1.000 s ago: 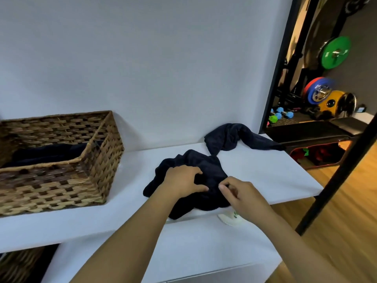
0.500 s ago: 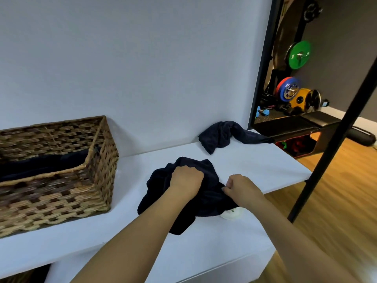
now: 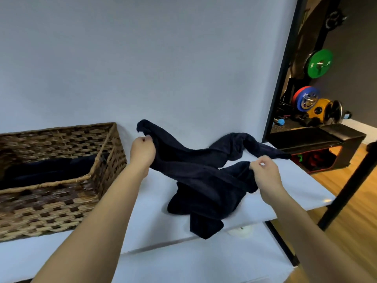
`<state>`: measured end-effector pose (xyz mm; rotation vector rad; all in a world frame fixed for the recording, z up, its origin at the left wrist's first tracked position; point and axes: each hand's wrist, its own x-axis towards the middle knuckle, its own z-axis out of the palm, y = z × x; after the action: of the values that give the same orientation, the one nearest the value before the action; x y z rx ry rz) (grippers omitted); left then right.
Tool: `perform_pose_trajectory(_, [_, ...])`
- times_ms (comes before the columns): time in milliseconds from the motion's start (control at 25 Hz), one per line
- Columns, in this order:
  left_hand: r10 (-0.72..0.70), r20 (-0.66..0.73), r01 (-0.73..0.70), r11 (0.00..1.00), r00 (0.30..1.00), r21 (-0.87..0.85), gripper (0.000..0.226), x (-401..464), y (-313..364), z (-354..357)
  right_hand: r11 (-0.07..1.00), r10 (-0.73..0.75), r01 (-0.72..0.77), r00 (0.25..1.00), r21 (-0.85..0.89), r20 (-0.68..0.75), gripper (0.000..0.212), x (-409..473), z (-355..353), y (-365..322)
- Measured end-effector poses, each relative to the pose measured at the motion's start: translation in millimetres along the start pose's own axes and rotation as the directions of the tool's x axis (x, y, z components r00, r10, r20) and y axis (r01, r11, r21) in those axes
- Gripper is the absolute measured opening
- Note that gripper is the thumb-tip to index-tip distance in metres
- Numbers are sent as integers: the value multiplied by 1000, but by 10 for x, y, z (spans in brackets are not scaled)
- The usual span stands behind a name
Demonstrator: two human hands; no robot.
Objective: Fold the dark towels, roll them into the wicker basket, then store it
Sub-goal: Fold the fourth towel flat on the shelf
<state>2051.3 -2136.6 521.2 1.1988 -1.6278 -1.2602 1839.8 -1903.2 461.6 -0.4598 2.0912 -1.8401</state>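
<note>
Wicker basket (image 3: 61, 180): sitting on the counter (image 3: 146, 217), already holding dark towels. My left hand (image 3: 142, 151) and right hand (image 3: 264, 172) are each pinching a corner of the navy towel (image 3: 204, 180), lifting it unfolded. Second towel (image 3: 242, 146): lying crumpled by the wall, waiting.

White shelf (image 3: 142, 221) carries a wicker basket (image 3: 61, 193) and two dark towels (image 3: 204, 193)
</note>
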Motion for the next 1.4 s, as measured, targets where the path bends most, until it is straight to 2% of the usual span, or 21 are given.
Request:
perform_pose_trajectory(80, [-17, 114, -7, 979, 993, 206, 52, -83, -145, 90, 981, 107, -69, 972, -181, 209, 1, 129, 13, -15])
perform_pose_trajectory(160, [-15, 232, -94, 887, 973, 453, 53, -145, -447, 198, 921, 252, -110, 900, -375, 355, 34, 225, 47, 69])
perform_pose_trajectory(240, [-16, 246, -151, 750, 969, 644, 38, -130, -668, 253, 823, 279, 32, 847, -567, 452, 70, 258, 115, 91])
perform_pose_trajectory(320, [12, 180, -136, 703, 984, 698, 32, -63, -702, 259, 715, 272, 188, 813, -674, 515, 81, 314, 168, 74])
perform_pose_trajectory(360, [30, 144, -121, 726, 989, 677, 32, -44, -661, 257, 648, 261, 258, 809, -717, 527, 75, 346, 188, 76])
perform_pose_trajectory(440, [-1, 73, -35, 868, 997, 495, 27, 12, -548, 212, 496, 212, 384, 816, -779, 537, 45, 390, 238, 126])
perform_pose_trajectory(520, [-164, 41, 161, 984, 986, 71, 21, 69, -374, 126, 472, 121, 428, 835, -771, 537, 28, 403, 279, 128])
perform_pose_trajectory(560, [-227, 31, 229, 962, 973, -149, 20, 77, -252, 84, 567, 40, 404, 857, -718, 514, 27, 407, 282, 113])
perform_pose_trajectory(640, [-218, -67, 158, 857, 974, -490, 19, 109, -11, -16, 895, -115, 219, 955, -389, 274, 23, 450, 210, 23])
perform_pose_trajectory(680, [-192, -144, 69, 798, 971, -598, 20, 125, 72, -69, 981, -102, 119, 988, -154, 118, 23, 496, 144, -38])
perform_pose_trajectory(720, [-168, -219, -15, 760, 961, -650, 24, 119, 126, -117, 999, -40, 38, 998, 38, 45, 21, 537, 74, -84])
perform_pose_trajectory(760, [-145, -275, -76, 750, 950, -657, 29, 104, 137, -144, 988, 49, -54, 998, 143, 41, 18, 568, 20, -90])
perform_pose_trajectory(840, [-121, -328, -102, 803, 937, -588, 35, 83, 45, -138, 959, 167, -179, 983, 220, 70, 12, 614, -67, 14])
perform_pose_trajectory(960, [-180, -282, 5, 851, 943, -526, 41, 19, -191, -30, 939, 262, -247, 965, 240, -33, 10, 590, -179, 116])
perform_pose_trajectory(1000, [-213, -274, 42, 854, 938, -519, 37, 1, -246, 12, 911, 290, -260, 956, 319, -51, 8, 591, -209, 154])
perform_pose_trajectory(1080, [-238, -264, 92, 879, 935, -467, 9, -42, -300, 71, 813, 373, -307, 927, 495, -36, 6, 590, -264, 153])
perform_pose_trajectory(1160, [-214, -258, 105, 919, 942, -380, 27, -142, -323, 114, 721, 424, -342, 906, 603, 6, 12, 616, -282, 130])
perform_pose_trajectory(1200, [-180, -247, 87, 934, 952, -347, 33, -177, -344, 137, 687, 429, -361, 902, 630, 48, 14, 633, -300, 115])
perform_pose_trajectory(1280, [-89, -185, 40, 967, 979, -253, 37, -242, -384, 221, 676, 389, -292, 921, 676, 8, 17, 667, -303, 147])
perform_pose_trajectory(1320, [-36, -152, 5, 979, 988, -204, 39, -267, -405, 271, 742, 303, -204, 952, 639, -49, 16, 649, -267, 161])
perform_pose_trajectory(1400, [33, -113, -47, 991, 993, -127, 44, -323, -427, 350, 800, 276, -196, 960, 568, -57, 10, 574, -154, 74])
